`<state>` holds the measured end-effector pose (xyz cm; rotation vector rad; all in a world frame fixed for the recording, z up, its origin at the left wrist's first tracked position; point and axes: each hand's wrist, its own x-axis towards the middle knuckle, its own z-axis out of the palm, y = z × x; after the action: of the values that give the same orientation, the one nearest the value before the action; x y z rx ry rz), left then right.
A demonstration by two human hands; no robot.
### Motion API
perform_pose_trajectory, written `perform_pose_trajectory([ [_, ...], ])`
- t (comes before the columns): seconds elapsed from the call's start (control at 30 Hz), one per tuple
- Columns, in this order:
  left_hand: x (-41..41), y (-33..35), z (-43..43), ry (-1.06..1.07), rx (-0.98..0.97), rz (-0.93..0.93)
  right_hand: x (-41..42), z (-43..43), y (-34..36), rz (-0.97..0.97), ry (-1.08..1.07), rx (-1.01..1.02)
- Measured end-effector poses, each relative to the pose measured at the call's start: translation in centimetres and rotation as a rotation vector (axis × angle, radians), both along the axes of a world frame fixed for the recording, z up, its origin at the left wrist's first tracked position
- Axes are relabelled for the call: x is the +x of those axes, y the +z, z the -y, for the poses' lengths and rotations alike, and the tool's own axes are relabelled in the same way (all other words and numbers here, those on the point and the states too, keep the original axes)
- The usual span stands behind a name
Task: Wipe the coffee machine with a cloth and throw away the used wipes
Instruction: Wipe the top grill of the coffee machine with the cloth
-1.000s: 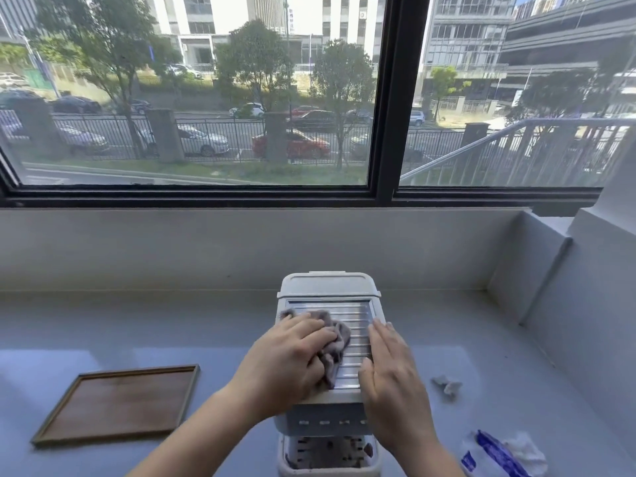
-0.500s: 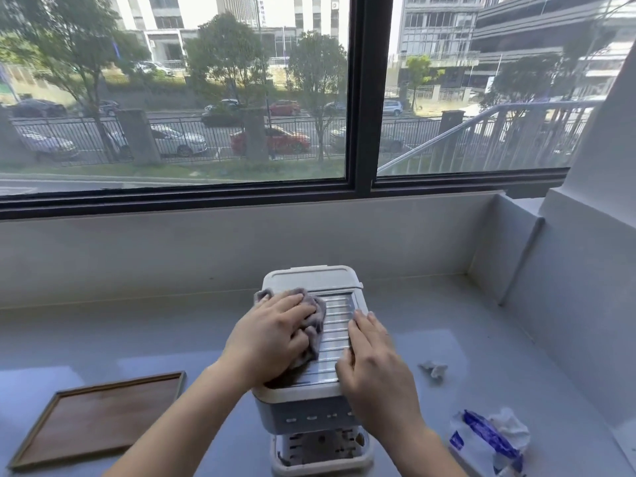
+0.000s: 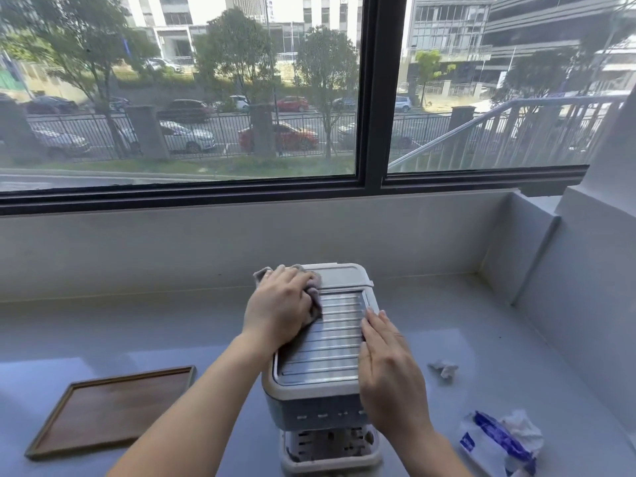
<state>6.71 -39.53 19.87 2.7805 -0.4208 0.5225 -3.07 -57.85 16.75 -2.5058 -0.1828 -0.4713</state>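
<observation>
A small white coffee machine (image 3: 321,401) with a ribbed metal top plate (image 3: 327,346) stands on the grey counter, its drip tray at the bottom. My left hand (image 3: 278,308) presses a grey cloth (image 3: 314,297) onto the far left corner of the machine's top; most of the cloth is hidden under the hand. My right hand (image 3: 389,370) lies flat, fingers together, along the machine's right edge and holds nothing. A crumpled used wipe (image 3: 444,369) lies on the counter to the right of the machine.
A blue and white wipes pack (image 3: 499,442) with a crumpled tissue sits at the near right. A wooden tray (image 3: 110,407) lies at the near left. A low wall and a window run behind; a stepped wall closes the right side.
My left hand has slid the cloth from the middle of the ribbed plate up to the far left corner. My right hand has stayed on the machine's right edge.
</observation>
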Motion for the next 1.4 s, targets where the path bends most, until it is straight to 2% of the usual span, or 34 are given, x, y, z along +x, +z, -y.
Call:
perform_pose_trajectory([
  [0.1,0.8,-0.4,-2.1,0.161,-0.332,-0.104,0.0,-0.1,0.1,0.004,-0.013,-0.003],
  [0.2,0.2,0.3,-1.7,0.207,-0.681,-0.21,0.0,-0.2,0.0,0.003,-0.019,-0.02],
  [0.27,-1.5,0.2,-1.8,0.215,-0.822,-0.241,0.1,-0.2,0.0,0.006,-0.03,-0.016],
  [0.43,-9.1,-2.5,-2.4,0.163,-0.915,-0.222,0.2,-0.3,-0.2,0.028,-0.046,-0.02],
  [0.63,-12.9,-4.1,-0.7,0.284,-0.826,-0.074,0.2,-0.5,-0.4,0.051,-0.05,0.001],
  [0.73,-11.2,-3.5,-0.7,0.304,-1.127,-0.16,0.1,-0.6,-0.3,0.042,-0.047,0.032],
  [0.8,-11.3,-4.1,0.0,0.354,-1.219,-0.102,0.1,-0.5,-0.5,0.038,-0.042,0.04],
  [0.87,-12.5,-5.3,1.2,0.412,-1.139,0.028,0.1,-0.5,-0.6,0.049,-0.046,0.055],
  [0.97,-14.6,-7.8,3.3,0.339,-0.829,0.273,0.2,-0.7,-0.6,0.054,-0.055,0.091],
  [1.1,-15.4,-9.2,4.9,0.297,-0.385,0.43,0.2,-0.3,-0.6,0.029,0.004,0.138],
  [1.2,-15.2,-8.8,6.3,0.178,-0.093,0.51,0.2,0.3,-0.4,-0.011,0.064,0.252],
  [1.27,-14.8,-7.5,7.4,0.103,-0.084,0.509,0.2,1.0,0.0,-0.086,0.106,0.448],
  [1.33,-14.7,-5.6,8.5,0.036,-0.191,0.471,-0.2,2.0,0.8,-0.196,0.235,0.8],
  [1.4,-14.6,-3.9,9.5,-0.063,-0.339,0.323,-1.0,3.4,1.2,-0.156,0.326,1.058],
])
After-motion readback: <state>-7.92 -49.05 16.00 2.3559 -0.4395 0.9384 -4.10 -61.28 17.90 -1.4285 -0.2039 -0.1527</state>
